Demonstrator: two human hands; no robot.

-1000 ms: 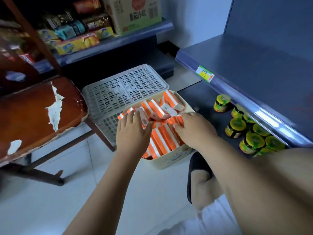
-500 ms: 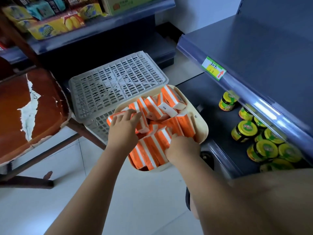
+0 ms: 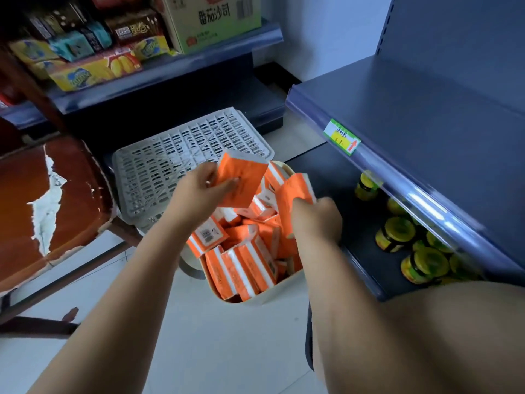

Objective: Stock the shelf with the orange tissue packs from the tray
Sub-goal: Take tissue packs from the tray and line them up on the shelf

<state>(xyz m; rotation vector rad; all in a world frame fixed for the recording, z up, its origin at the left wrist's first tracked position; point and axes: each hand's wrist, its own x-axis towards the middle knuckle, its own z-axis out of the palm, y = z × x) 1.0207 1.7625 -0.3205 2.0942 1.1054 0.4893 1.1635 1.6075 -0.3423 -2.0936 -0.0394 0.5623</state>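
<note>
A cream tray point(image 3: 279, 294) on the floor holds several orange-and-white tissue packs point(image 3: 241, 265). My left hand point(image 3: 199, 191) grips one orange tissue pack point(image 3: 241, 177) lifted above the tray's far side. My right hand point(image 3: 318, 220) grips a second orange pack point(image 3: 297, 194), raised over the tray's right part. The dark blue shelf point(image 3: 426, 115) stands to the right, its top board bare, with a green and yellow price label point(image 3: 342, 136) on its front edge.
A grey slotted crate lid point(image 3: 170, 166) lies behind the tray. Yellow-lidded jars point(image 3: 397, 231) fill the lower shelf board at right. A worn red-brown chair point(image 3: 42, 200) stands at left. Snack boxes point(image 3: 93, 68) and a carton point(image 3: 213, 18) sit on the back shelf.
Both hands have risen out of the tray, each with one orange pack. Before, they were pressed among the packs inside it.
</note>
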